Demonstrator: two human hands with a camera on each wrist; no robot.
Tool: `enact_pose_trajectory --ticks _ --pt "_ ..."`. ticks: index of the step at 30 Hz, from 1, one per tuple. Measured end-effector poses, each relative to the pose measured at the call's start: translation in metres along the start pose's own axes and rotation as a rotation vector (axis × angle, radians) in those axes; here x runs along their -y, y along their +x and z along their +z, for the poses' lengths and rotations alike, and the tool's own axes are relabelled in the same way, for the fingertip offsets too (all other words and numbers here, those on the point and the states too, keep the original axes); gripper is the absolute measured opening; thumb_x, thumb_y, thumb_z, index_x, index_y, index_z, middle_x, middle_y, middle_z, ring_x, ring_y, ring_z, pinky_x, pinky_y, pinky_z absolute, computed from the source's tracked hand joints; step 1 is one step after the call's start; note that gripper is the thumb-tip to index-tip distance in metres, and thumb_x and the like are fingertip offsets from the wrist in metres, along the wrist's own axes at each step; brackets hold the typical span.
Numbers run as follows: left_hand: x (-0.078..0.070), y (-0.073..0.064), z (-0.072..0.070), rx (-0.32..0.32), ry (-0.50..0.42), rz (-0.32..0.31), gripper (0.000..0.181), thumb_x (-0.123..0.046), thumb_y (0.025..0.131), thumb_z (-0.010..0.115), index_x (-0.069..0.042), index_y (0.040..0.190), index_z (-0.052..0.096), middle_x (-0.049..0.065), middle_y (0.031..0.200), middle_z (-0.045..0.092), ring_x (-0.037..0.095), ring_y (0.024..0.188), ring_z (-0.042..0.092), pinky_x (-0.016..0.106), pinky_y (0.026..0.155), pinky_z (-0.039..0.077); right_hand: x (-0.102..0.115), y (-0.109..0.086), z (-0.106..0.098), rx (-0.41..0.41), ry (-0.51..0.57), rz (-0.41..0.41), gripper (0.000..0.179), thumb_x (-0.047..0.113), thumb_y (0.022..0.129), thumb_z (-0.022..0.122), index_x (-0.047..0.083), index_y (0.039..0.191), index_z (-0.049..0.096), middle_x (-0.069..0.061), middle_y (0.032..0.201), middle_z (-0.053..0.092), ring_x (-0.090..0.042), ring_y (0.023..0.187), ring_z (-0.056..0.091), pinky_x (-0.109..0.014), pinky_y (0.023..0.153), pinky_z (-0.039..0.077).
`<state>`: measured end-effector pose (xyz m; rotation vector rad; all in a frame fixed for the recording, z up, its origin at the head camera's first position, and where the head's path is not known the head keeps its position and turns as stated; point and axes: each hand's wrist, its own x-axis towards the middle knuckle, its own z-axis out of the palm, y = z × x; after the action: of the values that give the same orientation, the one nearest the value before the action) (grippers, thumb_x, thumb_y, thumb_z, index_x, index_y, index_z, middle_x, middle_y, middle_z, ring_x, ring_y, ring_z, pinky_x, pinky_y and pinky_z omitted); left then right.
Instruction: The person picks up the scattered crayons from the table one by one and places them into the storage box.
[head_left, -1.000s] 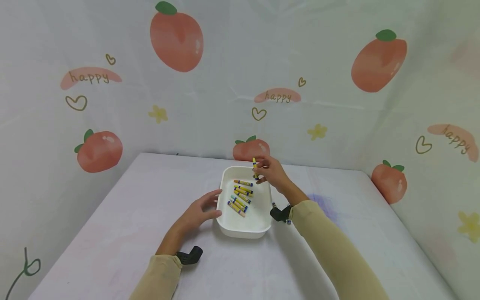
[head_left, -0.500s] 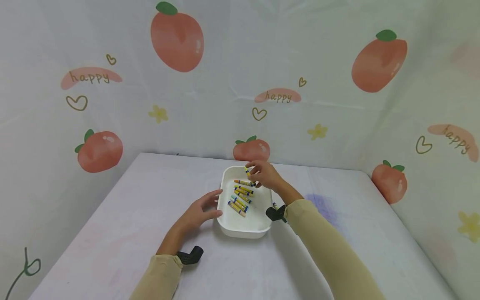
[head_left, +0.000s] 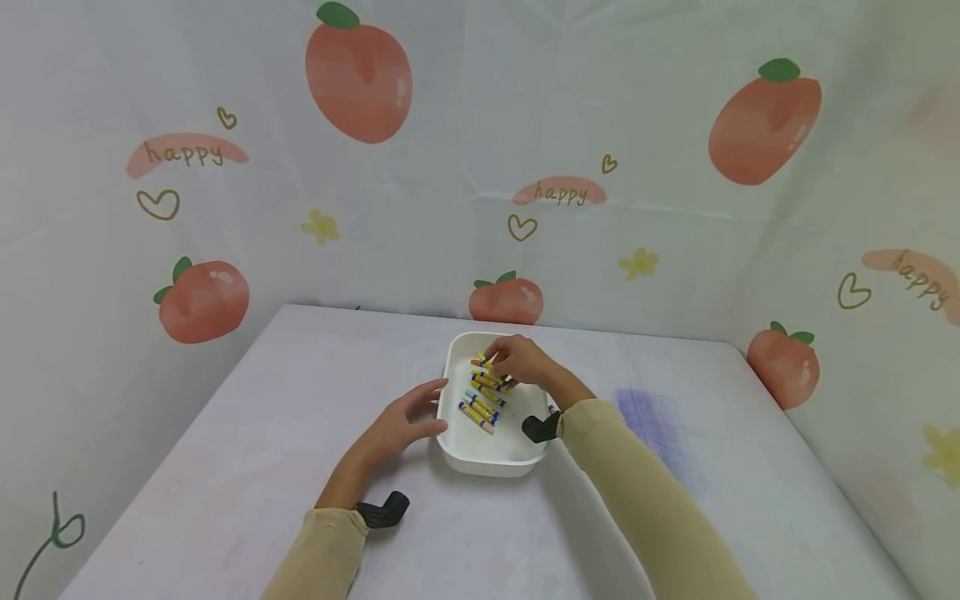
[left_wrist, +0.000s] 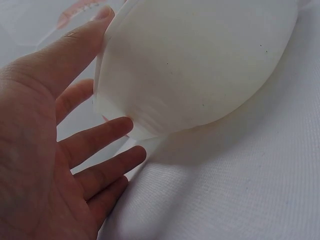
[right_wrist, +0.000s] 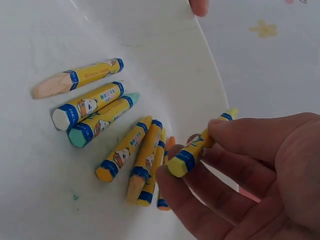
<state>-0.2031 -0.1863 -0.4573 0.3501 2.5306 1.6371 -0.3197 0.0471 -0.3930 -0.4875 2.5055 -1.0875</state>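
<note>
A white plastic tray (head_left: 491, 468) stands on the table, with several crayons in yellow-and-blue wrappers lying inside it in a rough column. My right hand (head_left: 525, 361) is over the tray's far part, pinching a yellow crayon (right_wrist: 192, 152) between thumb and fingers above the others. Close to it in the right wrist view lie an orange crayon (right_wrist: 163, 200), a yellow-orange crayon (right_wrist: 122, 154), a mint crayon (right_wrist: 105, 121) and a peach crayon (right_wrist: 77, 80). My left hand (head_left: 397, 422) rests against the tray's left side, fingers spread and nearly straight.
Just right of the tray, a small crayon end (head_left: 552, 409) shows on the table, mostly hidden by my right wrist. A purple-blue smudge (head_left: 648, 421) marks the white tablecloth (head_left: 360, 358). A printed white curtain (head_left: 435, 208) rises behind the table.
My right hand has lowered toward the crayons in the tray, moving slightly left and nearer with the yellow crayon pinched. The left hand has stayed at the tray's side.
</note>
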Motion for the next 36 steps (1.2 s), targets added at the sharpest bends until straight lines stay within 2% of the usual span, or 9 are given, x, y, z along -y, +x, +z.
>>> enact_pose_trajectory --ticks 9,17,31,36 --pt "-0.001 0.0 0.0 -0.001 0.011 -0.003 0.066 -0.03 0.087 0.073 -0.027 0.147 0.044 0.008 0.138 0.054 0.027 0.125 0.051 0.06 0.105 0.032 0.004 -0.002 0.006 0.062 -0.076 0.043 0.024 0.005 0.089 0.068 0.007 0.113 0.066 -0.009 0.097 0.061 -0.021 0.082 0.064 -0.029 0.061 0.057" --pt "-0.002 0.0 0.0 -0.004 0.009 -0.011 0.066 -0.03 0.088 0.073 -0.026 0.147 0.043 0.01 0.138 0.053 0.029 0.125 0.051 0.062 0.104 0.032 0.003 -0.006 0.006 0.091 -0.125 0.045 0.022 0.002 0.089 0.067 0.007 0.111 0.066 -0.008 0.094 0.063 -0.02 0.079 0.064 -0.03 0.064 0.057" --pt "-0.001 0.0 0.001 -0.009 0.02 -0.019 0.067 -0.03 0.087 0.073 -0.029 0.147 0.043 0.009 0.139 0.053 0.028 0.126 0.05 0.061 0.106 0.03 0.002 -0.013 -0.002 0.041 -0.133 -0.05 0.027 0.004 0.09 0.066 0.003 0.117 0.064 -0.006 0.093 0.064 -0.024 0.081 0.065 -0.03 0.062 0.056" --pt "-0.002 0.0 0.001 -0.007 0.024 -0.012 0.067 -0.03 0.087 0.073 -0.028 0.147 0.043 0.01 0.139 0.053 0.028 0.125 0.051 0.062 0.105 0.03 -0.003 -0.021 -0.009 0.016 -0.136 -0.071 0.026 0.008 0.091 0.067 0.004 0.117 0.064 -0.008 0.088 0.065 -0.023 0.075 0.065 -0.03 0.058 0.054"
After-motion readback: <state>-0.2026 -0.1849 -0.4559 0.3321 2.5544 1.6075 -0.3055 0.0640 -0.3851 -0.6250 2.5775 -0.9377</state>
